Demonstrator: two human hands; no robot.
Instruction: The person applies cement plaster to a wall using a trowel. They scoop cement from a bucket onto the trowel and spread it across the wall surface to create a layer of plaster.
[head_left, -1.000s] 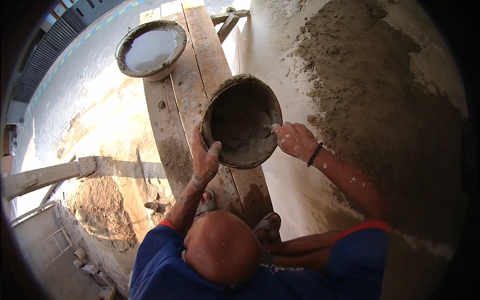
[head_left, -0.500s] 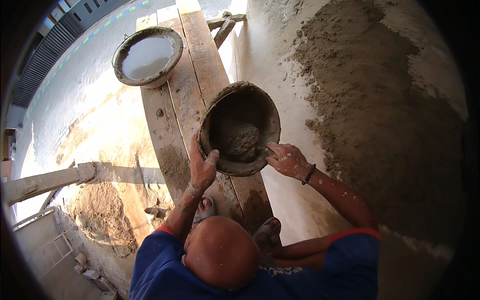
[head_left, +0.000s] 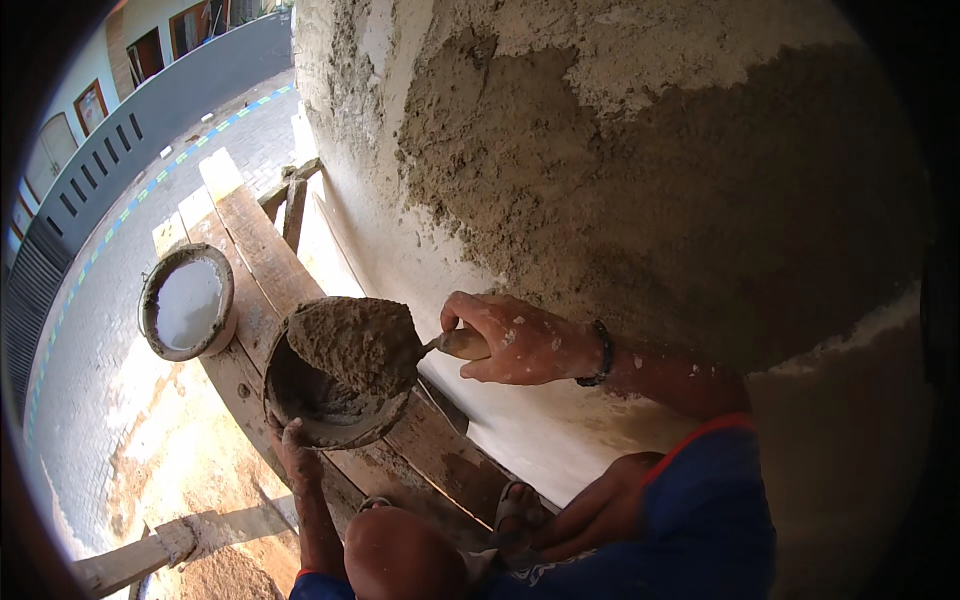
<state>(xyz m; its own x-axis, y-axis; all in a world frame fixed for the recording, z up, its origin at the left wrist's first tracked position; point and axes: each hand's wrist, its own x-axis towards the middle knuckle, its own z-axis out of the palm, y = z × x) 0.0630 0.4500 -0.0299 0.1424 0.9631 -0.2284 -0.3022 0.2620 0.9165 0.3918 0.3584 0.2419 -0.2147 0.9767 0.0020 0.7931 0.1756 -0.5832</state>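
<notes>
In my right hand (head_left: 525, 345) is the wooden handle of a trowel (head_left: 465, 344), with my fingers closed around it. A thick heap of wet grey mortar (head_left: 358, 338) covers the trowel's blade, which is raised over a mortar-crusted bucket (head_left: 352, 436). My left hand (head_left: 297, 452) grips the bucket's near left rim, thumb over the edge. More mortar shows inside the bucket, partly hidden beneath the loaded trowel. Just beyond my right hand stands a wall with a broad dark patch of rough, wet plaster (head_left: 540, 170).
Wooden scaffold planks (head_left: 440, 460) run along the wall under my feet. A second bucket (head_left: 190, 300) holding cloudy water stands on their far left part. A wooden pole (head_left: 130, 565) crosses at lower left. Paving and a grey boundary wall (head_left: 150, 135) lie beyond.
My right hand has lifted the trowel out of the bucket, loaded with mortar. My left hand still holds the rim. The view has swung right, toward the wall.
</notes>
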